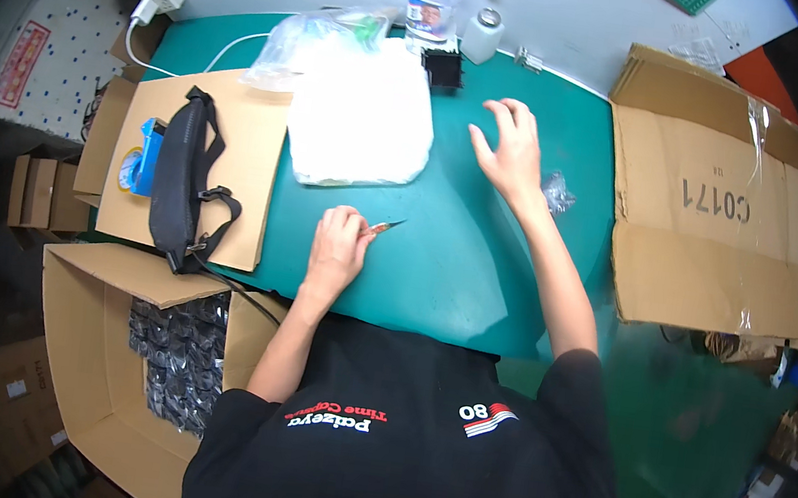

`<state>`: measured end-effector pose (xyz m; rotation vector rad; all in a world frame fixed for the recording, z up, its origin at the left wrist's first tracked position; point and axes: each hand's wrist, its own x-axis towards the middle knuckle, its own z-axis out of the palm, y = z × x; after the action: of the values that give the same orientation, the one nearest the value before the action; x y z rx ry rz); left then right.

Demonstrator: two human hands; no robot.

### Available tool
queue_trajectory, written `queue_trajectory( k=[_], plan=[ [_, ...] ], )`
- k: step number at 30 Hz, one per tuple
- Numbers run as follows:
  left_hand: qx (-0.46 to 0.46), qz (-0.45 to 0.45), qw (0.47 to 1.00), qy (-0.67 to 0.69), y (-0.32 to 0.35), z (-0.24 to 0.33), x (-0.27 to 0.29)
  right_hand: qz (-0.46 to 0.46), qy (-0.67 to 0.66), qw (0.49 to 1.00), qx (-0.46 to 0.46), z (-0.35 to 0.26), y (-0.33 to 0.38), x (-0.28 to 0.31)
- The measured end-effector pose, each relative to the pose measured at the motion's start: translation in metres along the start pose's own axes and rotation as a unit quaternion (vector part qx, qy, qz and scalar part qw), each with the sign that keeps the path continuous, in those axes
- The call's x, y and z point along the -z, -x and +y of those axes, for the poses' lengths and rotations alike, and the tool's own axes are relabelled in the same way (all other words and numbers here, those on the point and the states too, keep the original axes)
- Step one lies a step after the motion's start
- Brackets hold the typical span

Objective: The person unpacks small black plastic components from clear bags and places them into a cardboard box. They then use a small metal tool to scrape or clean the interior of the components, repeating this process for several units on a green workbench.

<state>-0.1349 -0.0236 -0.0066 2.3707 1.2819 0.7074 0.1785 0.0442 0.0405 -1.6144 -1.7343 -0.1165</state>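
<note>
My left hand (336, 253) rests low over the green table mat, its fingers closed round a small craft knife (382, 228) with an orange-brown handle. The thin dark blade points to the right and away from me. Farther off and to the right, my right hand (510, 151) is empty, thumb and fingers apart above the mat. A crumpled clear plastic bag (557, 192) lies beside my right wrist. Left of that hand is a white padded bundle (361, 118), and a small black box-shaped part (443, 70) sits just beyond it.
At left, a black strapped pouch (185, 176) and a blue tape dispenser (144, 155) lie on cardboard. An open carton (93, 350) holds several wrapped dark items. A clear bottle (434, 2) and a white bottle (482, 36) stand behind. Right, a large cardboard box (715, 220) borders the mat.
</note>
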Motion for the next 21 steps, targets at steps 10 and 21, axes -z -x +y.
queue_trajectory(
  k=[10,21],
  plan=[
    [0.110,-0.023,0.990,0.083,0.031,0.005,0.027,-0.064,0.130,0.981,0.125,0.026,-0.077,-0.107],
    [0.087,0.036,0.974,0.206,0.029,0.029,0.053,-0.025,-0.277,0.930,-0.239,0.012,0.020,-0.037]
  ],
)
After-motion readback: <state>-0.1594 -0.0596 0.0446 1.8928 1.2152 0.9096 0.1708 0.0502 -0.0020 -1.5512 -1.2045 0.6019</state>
